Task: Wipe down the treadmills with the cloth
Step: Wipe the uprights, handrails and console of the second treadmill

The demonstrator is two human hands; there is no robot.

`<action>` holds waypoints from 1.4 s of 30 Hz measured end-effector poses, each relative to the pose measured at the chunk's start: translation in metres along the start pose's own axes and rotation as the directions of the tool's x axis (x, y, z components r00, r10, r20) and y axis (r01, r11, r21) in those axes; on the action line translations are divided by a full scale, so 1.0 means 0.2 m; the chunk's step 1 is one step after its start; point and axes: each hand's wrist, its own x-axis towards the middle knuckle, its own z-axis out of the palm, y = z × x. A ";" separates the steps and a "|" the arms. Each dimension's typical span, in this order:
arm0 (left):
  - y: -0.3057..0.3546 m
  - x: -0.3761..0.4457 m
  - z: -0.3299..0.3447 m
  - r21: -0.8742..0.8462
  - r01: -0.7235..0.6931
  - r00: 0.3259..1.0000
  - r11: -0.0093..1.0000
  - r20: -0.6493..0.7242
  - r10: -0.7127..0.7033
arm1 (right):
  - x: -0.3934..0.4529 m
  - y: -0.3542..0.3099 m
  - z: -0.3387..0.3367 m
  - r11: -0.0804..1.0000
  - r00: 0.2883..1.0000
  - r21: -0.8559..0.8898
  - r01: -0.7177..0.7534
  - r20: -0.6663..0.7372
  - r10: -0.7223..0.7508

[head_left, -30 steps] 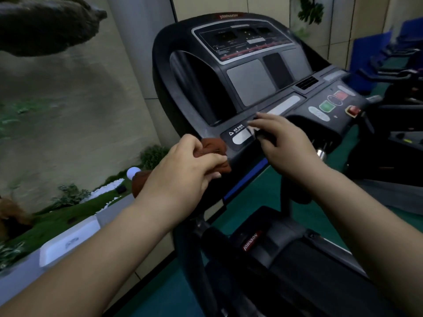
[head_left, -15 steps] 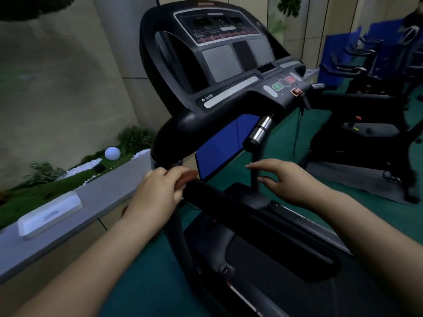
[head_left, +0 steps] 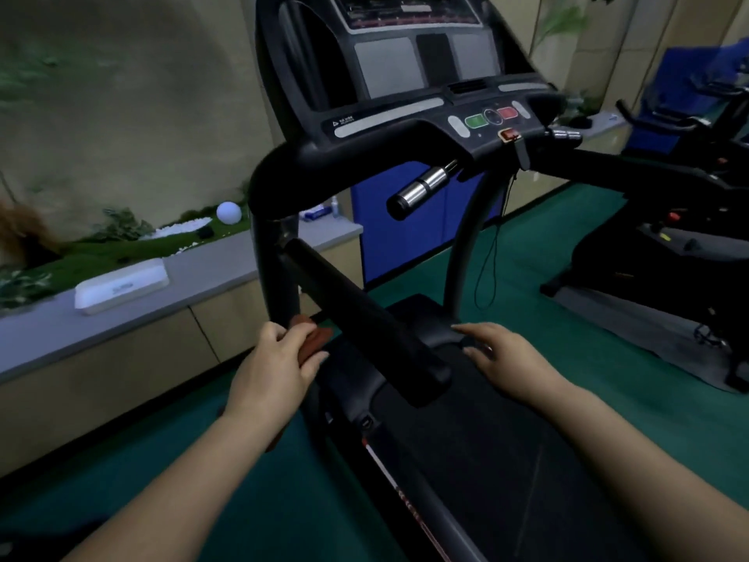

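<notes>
From the head view, the treadmill (head_left: pixel 405 127) stands straight ahead, its long axis running away from the viewer: the dark belt deck (head_left: pixel 506 460) at the near end, the console with green and red buttons at the far end, tilted back toward the viewer. The left handrail (head_left: pixel 364 314) is a thick black bar slanting from the upright post on the left down and toward the viewer, ending in a blunt free end above the deck.

The left hand (head_left: pixel 279 367) grips the reddish-brown cloth (head_left: pixel 314 336), bunched between curled fingers and thumb, and holds it just beside the lower left side of that handrail, close to the post; whether the cloth touches the bar I cannot tell. A strip of cloth also shows below the wrist.

The right hand (head_left: pixel 502 354) is released, fingers loosely spread and pointing left, hovering above the front of the deck to the right of the handrail's end, holding nothing.

On the left, a grey counter (head_left: pixel 210 273) carries a white box (head_left: pixel 121 285). More exercise machines (head_left: pixel 668 245) stand at the right on the green floor (head_left: pixel 527 245).
</notes>
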 end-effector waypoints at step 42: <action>1.72 -2.12 0.56 0.062 -0.511 0.692 0.857 0.621 0.368 | -3.08 1.03 -0.37 0.699 0.714 -0.156 -0.698 -0.062 0.698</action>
